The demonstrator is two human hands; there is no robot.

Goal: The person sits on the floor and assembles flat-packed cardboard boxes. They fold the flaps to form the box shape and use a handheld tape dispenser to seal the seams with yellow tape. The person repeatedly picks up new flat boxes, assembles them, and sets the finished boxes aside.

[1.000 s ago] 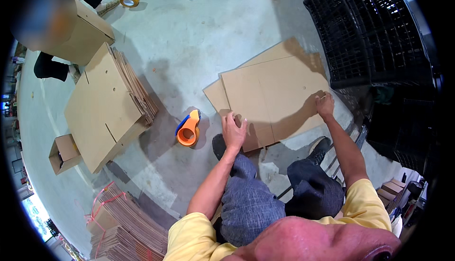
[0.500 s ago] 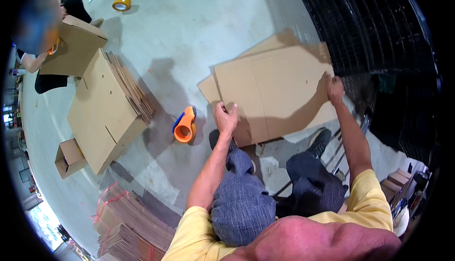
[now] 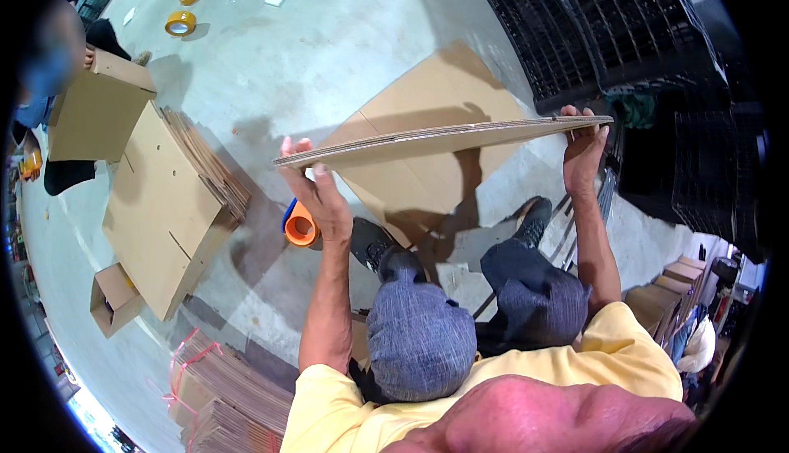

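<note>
I hold a flat folded cardboard box up in front of me, its layered edge facing me. My left hand grips its left end, thumb below and fingers over the top. At the right end, my right hand is closed on the edge. Beneath it on the floor lies another flat cardboard sheet, partly hidden by the raised one. An orange tape dispenser with a blue part rests on the floor beside my left forearm, which covers some of it.
Left stands a stack of flat cardboard boxes, with a small open box nearby. A tied cardboard bundle sits lower left. Black plastic crates rise at right. Tape rolls lie far off. Another person handles a box.
The folded box has come up off the floor sheet and tilted edge-on, carried by both hands. My left hand has moved left and up. The other person's box has shifted slightly.
</note>
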